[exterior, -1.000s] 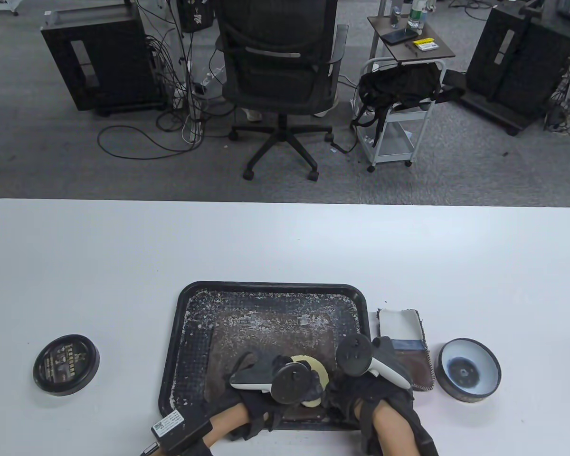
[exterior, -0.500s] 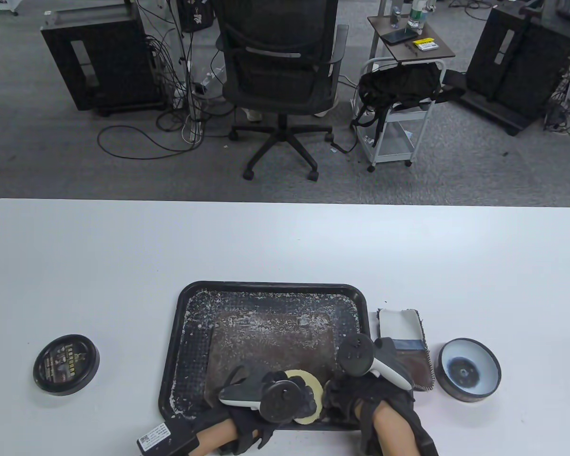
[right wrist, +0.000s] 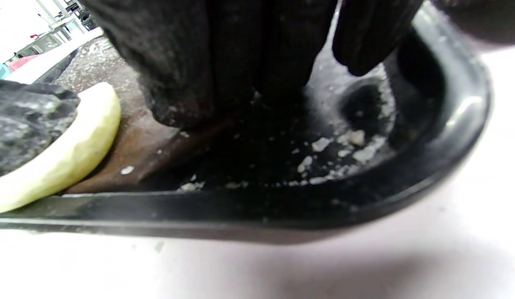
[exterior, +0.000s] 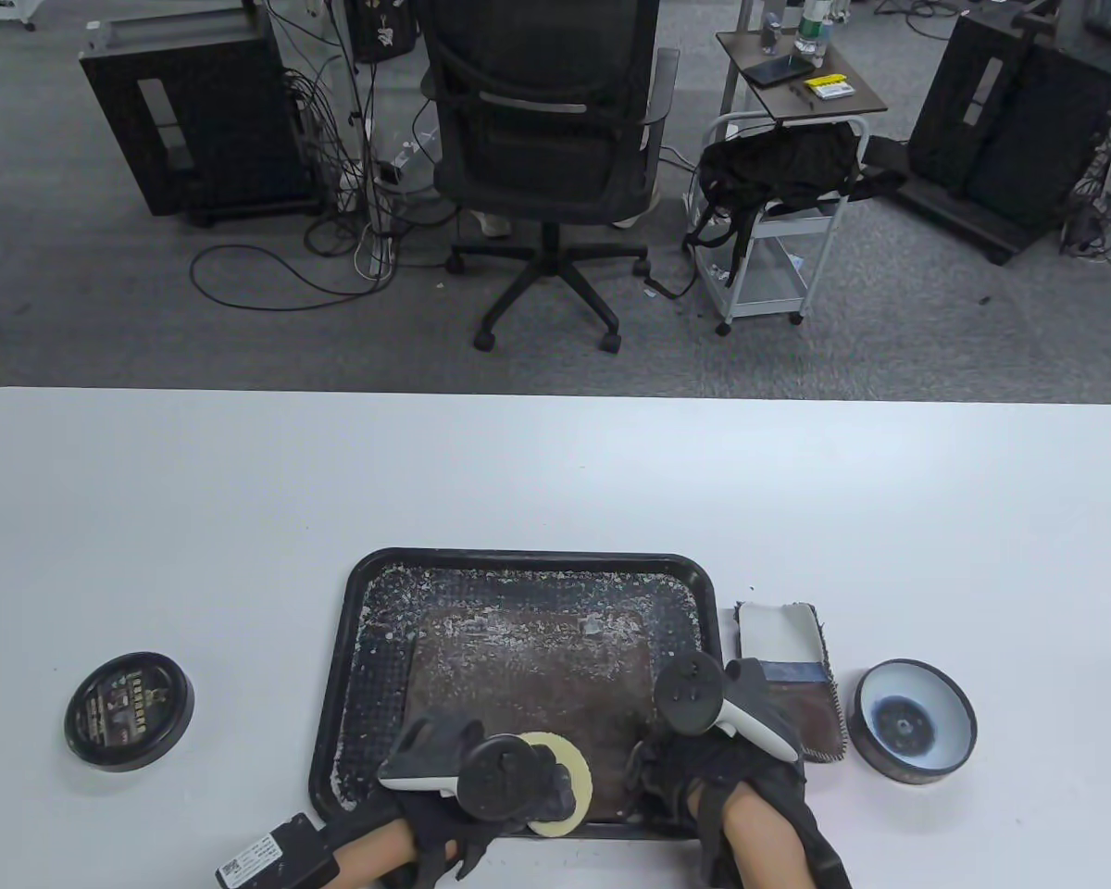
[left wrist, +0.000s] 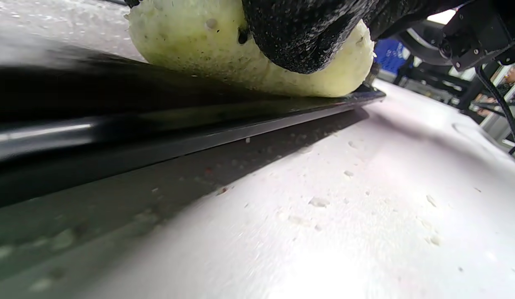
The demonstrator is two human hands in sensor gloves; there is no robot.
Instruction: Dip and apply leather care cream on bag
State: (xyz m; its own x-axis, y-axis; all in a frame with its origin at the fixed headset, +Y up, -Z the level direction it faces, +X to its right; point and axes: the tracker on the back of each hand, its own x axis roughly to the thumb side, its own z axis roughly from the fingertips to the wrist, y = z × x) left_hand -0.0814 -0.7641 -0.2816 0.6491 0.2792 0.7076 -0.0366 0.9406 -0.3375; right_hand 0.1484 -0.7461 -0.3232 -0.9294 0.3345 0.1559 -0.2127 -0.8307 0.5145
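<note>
Overhead, looking down on a white bench [exterior: 555, 482] carrying a black tray [exterior: 528, 562] near the front edge. Lying flat inside the tray, filling most of its floor: a brown leather bag [exterior: 537, 667], flecked with pale crumbs of cream.

Coming in from the bottom edge, a gloved left hand [exterior: 481, 787] and a gloved right hand [exterior: 722, 741], each with a tracker strapped to its back. Set beside the tray's right rim, a folded cloth [exterior: 782, 648]; just beyond that, an open tin [exterior: 914, 722] of care cream. Parked well apart on the far left, the tin's black lid [exterior: 128, 711].

Gripped under the left hand, a round yellow sponge [exterior: 569, 773], down at the bag's near edge and partly over the tray's near rim. Confirmed from the left wrist view: fingers [left wrist: 299, 37] curled over the top of the sponge and pressing it down. Planted on the bag's near right corner, the right hand's fingers [right wrist: 191, 83], holding nothing, tips down on the leather, apparently to pin it in place.

Judged to be mid-application rather than dipping, with the sponge at the end of a stroke and the tin untouched. Likely needed next: either carrying the sponge back up across the leather while keeping the corner pinned, or, should the sponge be running dry, lifting it clear of the rim and crossing over the right hand to the tin for a fresh load.
</note>
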